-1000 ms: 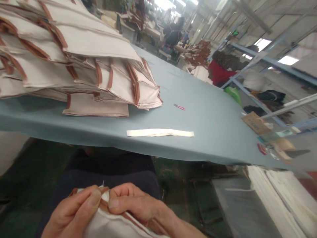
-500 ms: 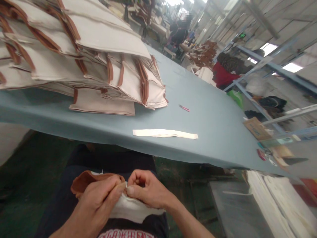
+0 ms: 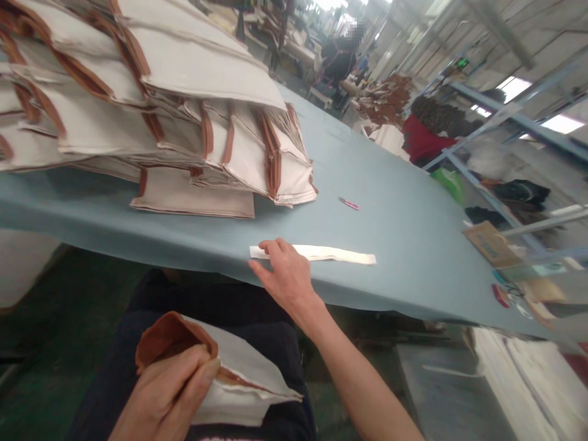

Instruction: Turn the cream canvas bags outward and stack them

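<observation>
My left hand (image 3: 169,389) pinches the brown-edged rim of an off-white fabric pouch (image 3: 248,352) above my lap. The pouch's brown lining shows at its mouth, and a seam edge runs away to the right. Over the front of the table, my right hand (image 3: 289,275) hovers at or touches the left part of a flat white fabric strip (image 3: 342,252). Its thumb and fingers are apart, with the thumb near the table edge. Whether the fingertips press on the strip I cannot tell.
A large stack of off-white fabric pieces with brown trim (image 3: 215,67) fills the left of the blue-grey table (image 3: 390,202). Small pink-handled thread snips (image 3: 349,203) lie beyond the strip. A cardboard box (image 3: 491,243) and metal shelving stand right. Another person (image 3: 339,58) is far behind.
My right hand has let go of the pouch and moved up and forward to the white strip. My left hand still holds the pouch, which now lies more opened out.
</observation>
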Action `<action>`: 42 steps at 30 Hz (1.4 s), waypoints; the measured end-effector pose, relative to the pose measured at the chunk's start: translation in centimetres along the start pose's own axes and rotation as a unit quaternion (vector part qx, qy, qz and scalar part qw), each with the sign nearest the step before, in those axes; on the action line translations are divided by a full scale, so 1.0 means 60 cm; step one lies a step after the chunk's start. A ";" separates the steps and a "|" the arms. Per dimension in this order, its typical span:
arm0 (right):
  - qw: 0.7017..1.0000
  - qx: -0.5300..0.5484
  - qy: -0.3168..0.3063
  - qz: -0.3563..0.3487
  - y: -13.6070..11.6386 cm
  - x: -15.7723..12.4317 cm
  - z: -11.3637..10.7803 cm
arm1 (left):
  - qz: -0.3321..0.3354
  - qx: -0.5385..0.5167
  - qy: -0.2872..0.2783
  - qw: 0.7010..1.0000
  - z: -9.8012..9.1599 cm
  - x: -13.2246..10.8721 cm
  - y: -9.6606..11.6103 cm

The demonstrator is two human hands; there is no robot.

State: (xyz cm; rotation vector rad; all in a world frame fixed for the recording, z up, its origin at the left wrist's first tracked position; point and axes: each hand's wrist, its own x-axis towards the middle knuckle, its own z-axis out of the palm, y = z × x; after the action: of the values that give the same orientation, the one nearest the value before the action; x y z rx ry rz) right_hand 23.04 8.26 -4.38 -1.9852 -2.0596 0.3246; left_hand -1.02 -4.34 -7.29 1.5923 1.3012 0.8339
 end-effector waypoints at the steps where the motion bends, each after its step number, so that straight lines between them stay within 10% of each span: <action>1: 1.000 -0.003 -0.005 0.000 -0.001 0.011 0.008 | -0.007 -0.001 -0.002 1.000 -0.001 0.000 -0.001; 17: 0.989 0.135 -0.016 0.066 0.052 0.053 0.017 | 0.022 0.074 0.019 0.997 -0.011 0.115 0.009; 29: 0.974 0.220 -0.023 0.037 0.062 0.058 0.012 | 0.076 0.326 -0.118 0.935 0.058 0.247 0.047; 42: 0.950 0.308 0.023 0.042 0.080 0.067 0.017 | 0.062 0.461 -0.145 0.873 0.056 0.253 0.066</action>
State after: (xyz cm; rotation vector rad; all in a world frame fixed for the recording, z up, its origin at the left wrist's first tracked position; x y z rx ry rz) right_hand 27.08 12.47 -6.82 -1.6654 -1.5763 0.8156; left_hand 6.88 9.52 -5.43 2.4379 1.4658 -0.0384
